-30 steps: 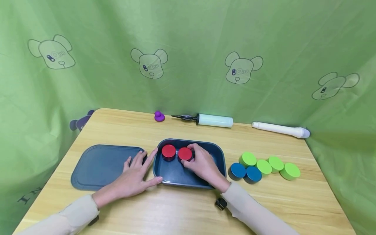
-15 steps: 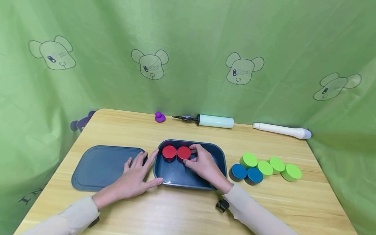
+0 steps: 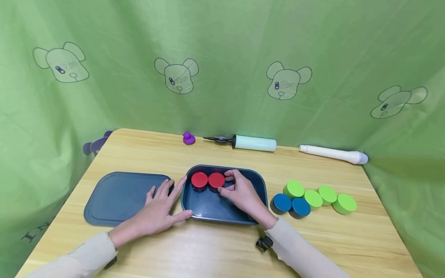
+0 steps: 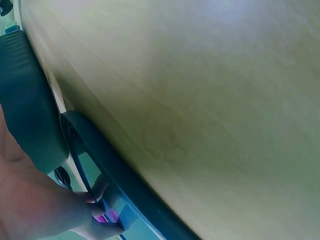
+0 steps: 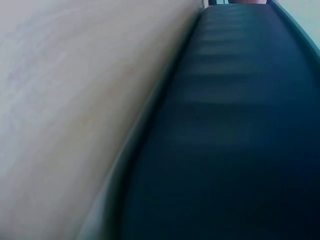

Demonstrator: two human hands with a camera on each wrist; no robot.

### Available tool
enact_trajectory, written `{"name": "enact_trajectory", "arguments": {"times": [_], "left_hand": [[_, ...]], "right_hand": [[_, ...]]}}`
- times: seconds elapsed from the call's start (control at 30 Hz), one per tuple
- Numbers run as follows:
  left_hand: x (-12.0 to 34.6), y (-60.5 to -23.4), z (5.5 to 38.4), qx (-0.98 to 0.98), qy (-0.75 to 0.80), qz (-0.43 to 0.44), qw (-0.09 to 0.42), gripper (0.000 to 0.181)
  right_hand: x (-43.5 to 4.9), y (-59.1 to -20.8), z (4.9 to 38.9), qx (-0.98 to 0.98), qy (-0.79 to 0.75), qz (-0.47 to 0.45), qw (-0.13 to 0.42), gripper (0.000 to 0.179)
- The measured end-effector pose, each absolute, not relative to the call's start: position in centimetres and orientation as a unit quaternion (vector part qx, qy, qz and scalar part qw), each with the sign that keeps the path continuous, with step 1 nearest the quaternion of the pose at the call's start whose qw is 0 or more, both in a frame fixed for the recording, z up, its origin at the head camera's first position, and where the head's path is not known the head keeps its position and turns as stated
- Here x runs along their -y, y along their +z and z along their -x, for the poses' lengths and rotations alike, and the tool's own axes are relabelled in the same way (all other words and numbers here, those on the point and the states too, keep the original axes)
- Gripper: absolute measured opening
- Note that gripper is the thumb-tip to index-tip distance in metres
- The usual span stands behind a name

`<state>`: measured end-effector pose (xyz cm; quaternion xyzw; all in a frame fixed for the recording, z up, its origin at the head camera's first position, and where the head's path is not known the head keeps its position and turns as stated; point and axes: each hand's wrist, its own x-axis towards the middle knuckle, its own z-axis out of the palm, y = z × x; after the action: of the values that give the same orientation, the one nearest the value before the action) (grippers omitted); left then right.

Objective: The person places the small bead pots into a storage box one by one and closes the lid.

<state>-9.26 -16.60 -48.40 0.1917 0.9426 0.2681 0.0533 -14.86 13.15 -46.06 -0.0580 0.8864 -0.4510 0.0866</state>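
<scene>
A dark blue rectangular box [image 3: 222,210] sits open-topped at mid-table; its outer wall [image 4: 27,95] shows in the left wrist view. Two red-topped cylinders [image 3: 199,180] stand side by side in its back left part. My right hand [image 3: 245,195] reaches inside, thumb and fingertips against the right side of the right-hand red cylinder [image 3: 216,180]. Spread out, my left hand [image 3: 156,212] has its index finger and thumb at the box's left rim, its other fingers over the right edge of a flat dark blue lid [image 3: 118,199]. Box wall [image 5: 225,130] fills much of the right wrist view, hiding the right hand.
Right of the box stand two blue cylinders [image 3: 281,203] and several green ones [image 3: 293,188]. Along the back edge lie a purple duck [image 3: 189,138], a hand pump [image 3: 253,142] and a white stick-shaped thing [image 3: 330,153]. A green curtain [image 3: 222,42] hangs behind.
The right-hand red cylinder has slid slightly left, up against the other one. My right fingers have loosened from around it to its right side. The left hand has stayed in place.
</scene>
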Motion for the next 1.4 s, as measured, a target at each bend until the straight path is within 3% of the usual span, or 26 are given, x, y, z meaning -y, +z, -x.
{"name": "enact_trajectory", "arguments": {"times": [0.7, 1.4], "left_hand": [[16.6, -48.4, 9.3, -0.942, 0.270, -0.193, 0.054, 0.101], [16.5, -48.5, 9.2, -0.942, 0.270, -0.192, 0.057, 0.100]], "right_hand": [[-15.3, -44.3, 13.1, -0.869, -0.489, 0.067, 0.021, 0.050], [-21.3, -42.9, 9.7, -0.855, -0.513, 0.062, -0.045, 0.036]]}}
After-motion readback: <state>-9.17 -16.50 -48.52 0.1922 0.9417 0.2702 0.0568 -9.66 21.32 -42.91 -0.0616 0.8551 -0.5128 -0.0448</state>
